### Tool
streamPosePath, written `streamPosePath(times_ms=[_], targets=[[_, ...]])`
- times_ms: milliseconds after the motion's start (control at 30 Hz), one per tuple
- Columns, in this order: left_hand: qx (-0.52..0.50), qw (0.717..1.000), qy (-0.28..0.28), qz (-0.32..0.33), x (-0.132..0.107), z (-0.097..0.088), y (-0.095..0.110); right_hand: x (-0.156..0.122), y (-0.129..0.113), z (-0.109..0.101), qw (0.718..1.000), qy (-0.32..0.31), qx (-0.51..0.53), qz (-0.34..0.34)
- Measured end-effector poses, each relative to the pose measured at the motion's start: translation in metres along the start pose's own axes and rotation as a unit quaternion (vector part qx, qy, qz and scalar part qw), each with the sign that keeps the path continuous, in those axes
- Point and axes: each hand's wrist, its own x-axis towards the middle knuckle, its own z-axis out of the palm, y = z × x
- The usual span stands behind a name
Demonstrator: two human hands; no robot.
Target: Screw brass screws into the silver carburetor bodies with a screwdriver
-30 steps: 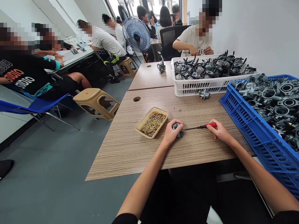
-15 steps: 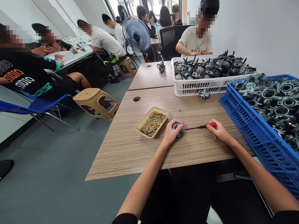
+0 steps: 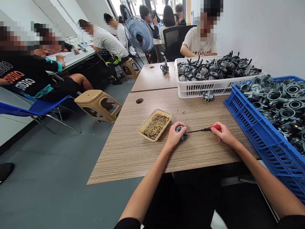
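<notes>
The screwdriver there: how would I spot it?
On the wood-grain table beside the blue crate, look near the front edge. Under the person's right hand lies a thin screwdriver, the only thing with a red handle, its black shaft pointing at the left hand.

There are two hands, one left hand (image 3: pixel 175 135) and one right hand (image 3: pixel 222 134), with one round metal part (image 3: pixel 179 128) and one red-handled screwdriver (image 3: pixel 209 129). There is one beige tray (image 3: pixel 154 112) of brass pins (image 3: pixel 156 128), too many to count. One white plastic crate (image 3: pixel 202 90) and one blue plastic crate (image 3: pixel 259 136) are both heaped past counting. Two loose carburetors (image 3: pixel 208 96) (image 3: pixel 164 67) sit on two tabletops (image 3: pixel 119 159) (image 3: pixel 152 76). Two tan plastic stools (image 3: pixel 97 105) (image 3: pixel 130 68) and one electric fan (image 3: pixel 138 34) stand nearby.
</notes>
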Motion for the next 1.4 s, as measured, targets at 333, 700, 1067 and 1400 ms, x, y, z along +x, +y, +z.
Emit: streamPosePath(times_ms=[333, 700, 1067, 1400], targets=[[0.005, 1.0, -0.002, 0.0, -0.0007, 0.0002, 0.0018, 0.0001, 0.0009, -0.0005, 1.0, 0.0, -0.007, -0.001], [0.012, 1.0, 0.001, 0.002, -0.0009, 0.0, 0.0021, -0.0002, -0.0004, -0.0005, 1.0, 0.0, -0.008, -0.002], [0.014, 1.0, -0.003, 0.004, -0.0008, -0.0002, 0.0021, -0.0001, -0.0015, -0.0006, 1.0, -0.001, -0.006, -0.004], [0.014, 1.0, -0.003, 0.01, -0.0008, -0.0006, 0.0028, 0.0002, -0.0016, -0.0004, 1.0, 0.003, -0.003, 0.002]])
